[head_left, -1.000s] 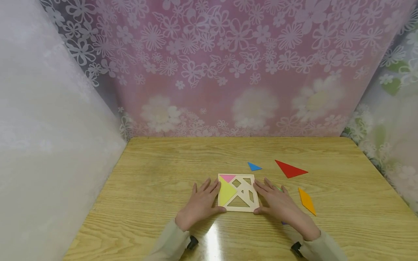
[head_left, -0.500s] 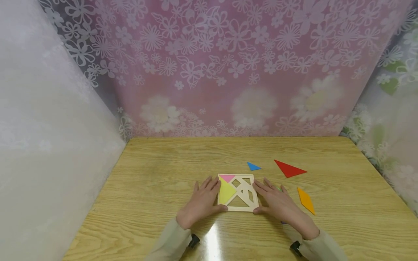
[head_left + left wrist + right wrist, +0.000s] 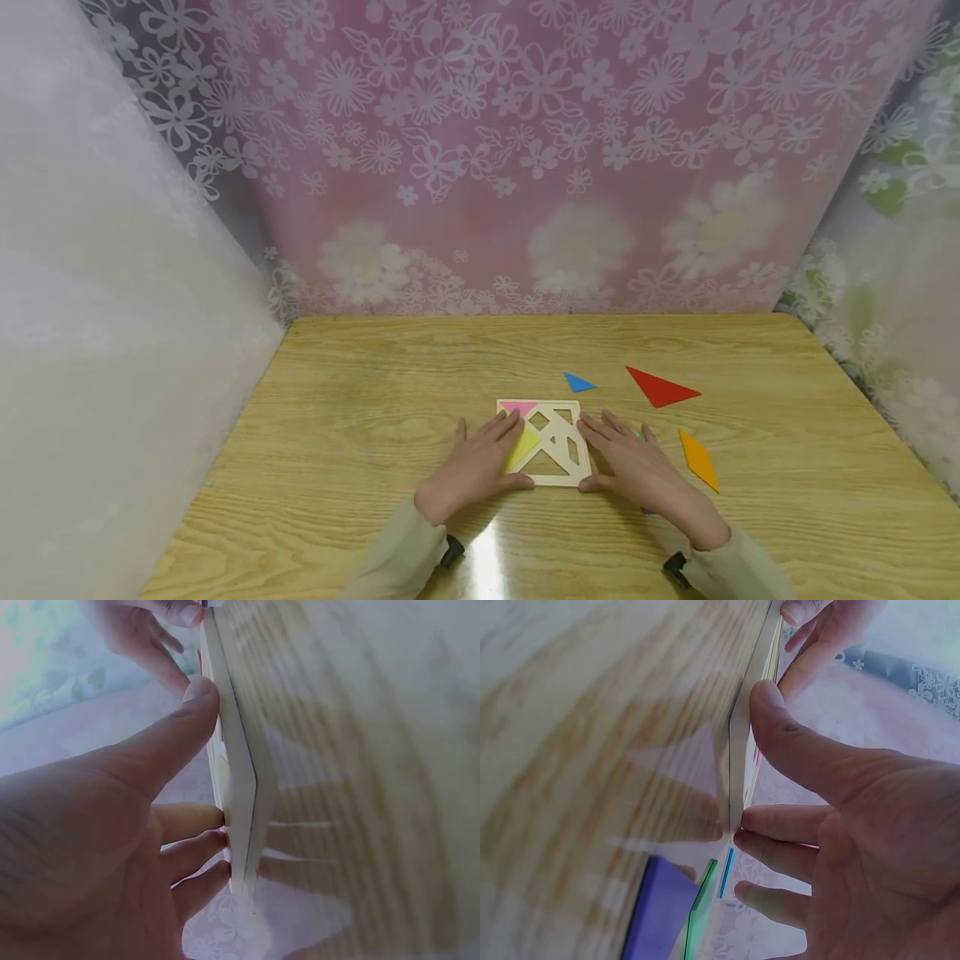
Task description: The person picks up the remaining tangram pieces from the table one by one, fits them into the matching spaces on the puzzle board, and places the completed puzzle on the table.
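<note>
A pale wooden tangram board [image 3: 555,481] lies flat on the table between both hands. A yellow triangle [image 3: 527,448] and a pink triangle [image 3: 525,407] lie in its left part, partly under my left fingers; several cut-out shapes show beside them. My left hand [image 3: 471,468] rests on the board's left side, fingers extended over the two pieces and thumb at the front edge. My right hand [image 3: 637,468] touches the right edge with straight fingertips, its thumb by the front right corner. Under that hand, a green piece [image 3: 699,911] and a purple piece [image 3: 658,911] show in the right wrist view.
Behind the board lies a small blue triangle [image 3: 579,383], with a large red triangle [image 3: 662,388] to its right. An orange parallelogram [image 3: 699,461] lies right of my right hand. Floral curtains [image 3: 465,208] hang at the table's back and sides.
My left hand has slid right, from the board's left edge onto the yellow and pink triangles. The right hand keeps its place at the right edge.
</note>
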